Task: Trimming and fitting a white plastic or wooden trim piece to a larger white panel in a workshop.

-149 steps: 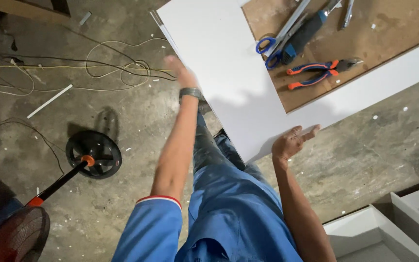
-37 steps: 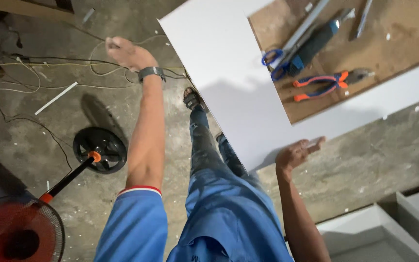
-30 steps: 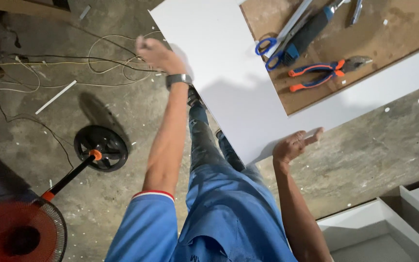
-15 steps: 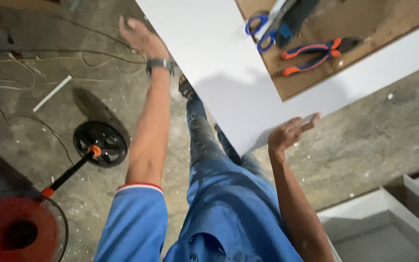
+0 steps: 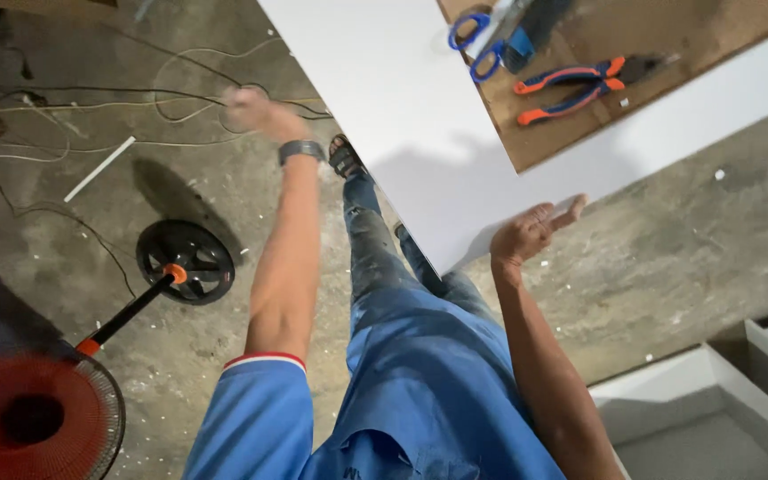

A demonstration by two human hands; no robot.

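My left hand (image 5: 251, 111) is stretched out over the concrete floor, left of a large white board (image 5: 402, 116). It is motion-blurred with fingers that look curled, and I cannot tell if it holds anything. A dark watch (image 5: 300, 151) sits on that wrist. My right hand (image 5: 533, 233) lies flat against the board's near edge by its corner, fingers straight and pointing up-right. On the board lies a brown panel (image 5: 660, 80) carrying blue-handled scissors (image 5: 473, 40) and orange-and-blue pliers (image 5: 580, 84).
Thin cables (image 5: 135, 98) trail over the floor at the upper left. A standing fan with a round black base (image 5: 187, 260) and red grille (image 5: 33, 418) is at the lower left. White drawer boxes (image 5: 713, 400) sit at the lower right. My jeans and sandalled foot (image 5: 347, 158) are below.
My left arm has been swinging over the floor and is now a little lower and further from the board's edge. The right hand has stayed on the board's edge.
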